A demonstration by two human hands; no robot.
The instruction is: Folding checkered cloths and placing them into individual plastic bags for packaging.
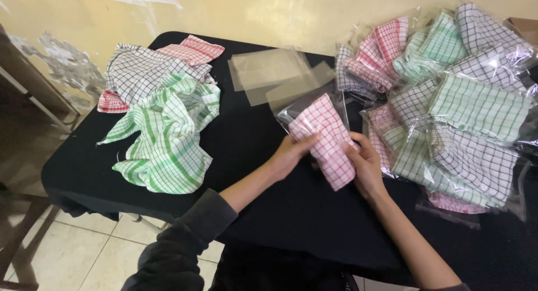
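A folded red-and-white checked cloth lies half inside a clear plastic bag on the black table. My left hand grips the cloth's left edge with the fingers pressed on top. My right hand holds the cloth's lower right side from underneath. Both hands are at the middle of the table.
A heap of loose checked cloths, green, black and red, lies at the left. Flat empty clear bags lie at the back centre. A pile of bagged cloths fills the right side. A peeling yellow wall is behind; tiled floor shows below left.
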